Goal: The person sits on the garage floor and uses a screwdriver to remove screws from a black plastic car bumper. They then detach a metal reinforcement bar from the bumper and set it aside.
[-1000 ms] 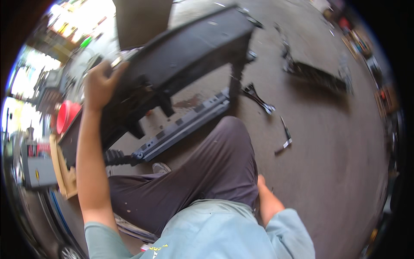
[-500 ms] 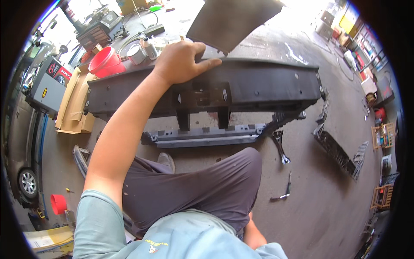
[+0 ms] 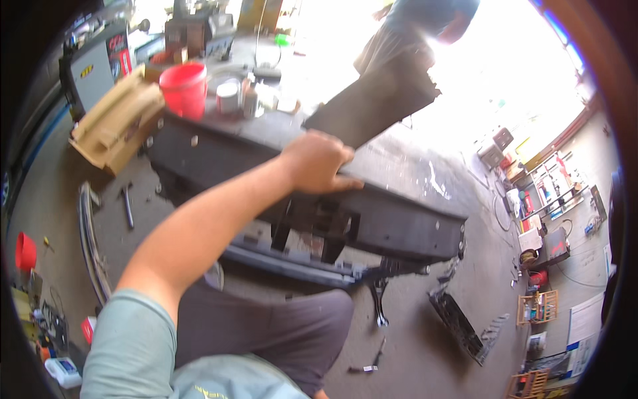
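My left hand [image 3: 319, 161] reaches across and grips the top edge of a long black plastic car front-end panel [image 3: 405, 221]. Its fingers fold over the edge and the thumb lies along the near side. The panel stands in front of my bent knee, with bracket openings at its middle and a lower crossbar [image 3: 286, 265]. Just beyond my hand rises a flat dark sheet [image 3: 375, 100]; whether it touches the panel I cannot tell. My right hand is out of sight, with only a sliver of skin showing by my thigh at the lower edge.
Another person [image 3: 432, 20] in blue is behind the dark sheet. A red bucket [image 3: 184, 93] and an opened cardboard box [image 3: 116, 126] stand far left. On the floor lie a hammer [image 3: 127, 206], a curved metal bar [image 3: 93, 239], a ratchet [image 3: 372, 362] and a broken black part [image 3: 458, 326].
My view has swung and tilted, so the panel now slants down to the right. My left hand stays on its top edge. The other person has come into view behind the dark sheet.
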`<state>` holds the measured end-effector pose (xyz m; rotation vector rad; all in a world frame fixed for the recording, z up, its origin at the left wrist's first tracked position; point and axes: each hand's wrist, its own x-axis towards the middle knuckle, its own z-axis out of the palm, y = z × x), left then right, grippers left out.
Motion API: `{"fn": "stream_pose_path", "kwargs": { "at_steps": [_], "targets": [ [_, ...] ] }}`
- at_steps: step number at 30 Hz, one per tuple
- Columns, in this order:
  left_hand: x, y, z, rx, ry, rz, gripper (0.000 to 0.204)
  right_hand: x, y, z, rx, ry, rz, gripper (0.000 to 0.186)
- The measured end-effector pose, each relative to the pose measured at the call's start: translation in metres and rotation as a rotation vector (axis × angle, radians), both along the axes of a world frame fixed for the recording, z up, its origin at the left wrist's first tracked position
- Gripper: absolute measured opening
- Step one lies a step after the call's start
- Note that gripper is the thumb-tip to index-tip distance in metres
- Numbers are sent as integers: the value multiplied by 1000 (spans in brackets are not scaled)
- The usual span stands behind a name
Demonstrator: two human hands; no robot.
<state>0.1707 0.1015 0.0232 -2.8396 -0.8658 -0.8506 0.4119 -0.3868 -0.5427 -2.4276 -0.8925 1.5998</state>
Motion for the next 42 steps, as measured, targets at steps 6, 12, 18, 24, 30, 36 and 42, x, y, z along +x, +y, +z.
{"fn": "stream_pose_path", "kwargs": {
  "at_steps": [6, 12, 18, 24, 30, 36, 42],
  "targets": [
    [9, -2, 0, -76, -3, -8, 65, -10, -12, 14, -41, 20, 14, 55],
    [10, -1, -1, -98, -1, 8, 68, -13, -20, 17, -78, 20, 29, 54],
    [7, 1, -5, -79, -35, 9, 70, -21, -26, 19, -106, 30, 64, 53],
    [11, 5, -6, -40, 11, -18, 74, -17, -40, 28, -151, 25, 142, 52],
    [2, -2, -2, -104, 5, -32, 66, 20, -34, 66, -201, -57, 267, 51],
    [1, 9, -23, -114, -84, 39, 52, 97, 126, 252, 473, -591, 390, 46],
    [21, 12, -12, -98, -134, 33, 42, 14, 276, 568, 1511, -620, 252, 37]
  ]
}}
